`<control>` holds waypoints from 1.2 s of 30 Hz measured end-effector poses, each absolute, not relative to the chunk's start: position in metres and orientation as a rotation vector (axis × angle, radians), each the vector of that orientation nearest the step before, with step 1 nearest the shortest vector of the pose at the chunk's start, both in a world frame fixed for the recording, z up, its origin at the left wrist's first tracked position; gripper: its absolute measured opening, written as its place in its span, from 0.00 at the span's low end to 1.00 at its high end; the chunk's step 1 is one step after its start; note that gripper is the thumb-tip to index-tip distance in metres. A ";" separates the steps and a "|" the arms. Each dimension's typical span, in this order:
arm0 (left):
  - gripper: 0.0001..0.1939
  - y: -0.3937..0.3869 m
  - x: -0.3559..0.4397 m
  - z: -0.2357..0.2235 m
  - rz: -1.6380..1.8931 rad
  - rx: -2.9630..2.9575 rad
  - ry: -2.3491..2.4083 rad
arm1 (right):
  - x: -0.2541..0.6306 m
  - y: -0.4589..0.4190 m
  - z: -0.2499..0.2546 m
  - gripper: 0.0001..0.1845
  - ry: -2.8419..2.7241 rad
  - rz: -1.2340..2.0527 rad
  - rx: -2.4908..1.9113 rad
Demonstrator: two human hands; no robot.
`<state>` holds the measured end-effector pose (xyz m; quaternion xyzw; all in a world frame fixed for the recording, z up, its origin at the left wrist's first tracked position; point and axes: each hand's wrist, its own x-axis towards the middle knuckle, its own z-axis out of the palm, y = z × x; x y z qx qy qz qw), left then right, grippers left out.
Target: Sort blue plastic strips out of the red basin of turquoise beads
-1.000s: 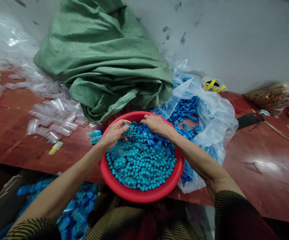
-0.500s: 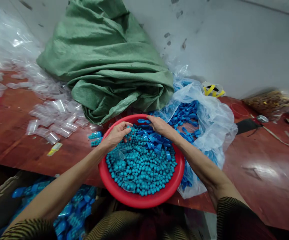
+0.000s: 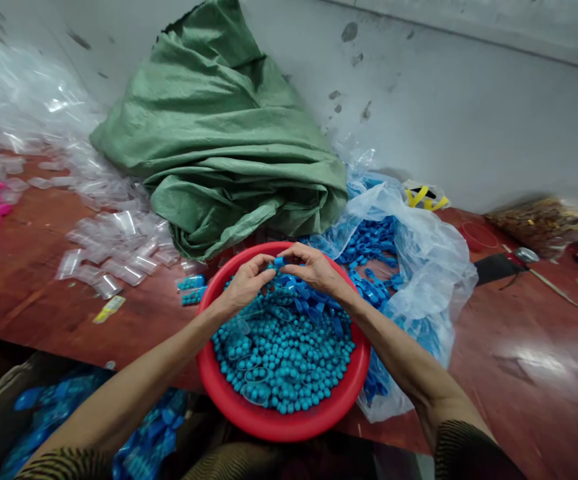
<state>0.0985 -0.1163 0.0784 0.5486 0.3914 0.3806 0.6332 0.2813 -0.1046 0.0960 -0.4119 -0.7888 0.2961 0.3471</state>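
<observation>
Above the far part of a red basin, my two hands meet fingertip to fingertip. My left hand is closed on a small clear tube of turquoise beads, mostly hidden by the fingers. Pinched in my right hand is a blue plastic cap, which sits against the tube's end. Turquoise beads fill the basin, with several clear tubes lying among them. More blue caps are heaped on the beads under my right hand.
Left of the basin lie filled tubes, loose clear tubes and a yellow label. A green sack stands behind. On the right, a plastic bag spills blue caps. Filled blue-capped tubes lie below the table edge.
My right hand has brought a blue cap from the basin's far edge to my left hand. The hands, apart before, now meet at the tube. The view has shifted slightly.
</observation>
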 end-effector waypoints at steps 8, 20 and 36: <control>0.20 -0.119 0.098 0.079 0.844 1.182 0.897 | 0.278 -0.112 0.093 0.11 -2.177 0.445 -1.178; 0.21 -0.122 0.100 0.076 0.875 1.205 0.895 | 0.266 -0.129 0.081 0.11 -1.743 0.858 -1.177; 0.18 -0.126 0.099 0.089 0.982 1.093 0.983 | 0.261 -0.129 0.090 0.15 -1.874 0.935 -1.091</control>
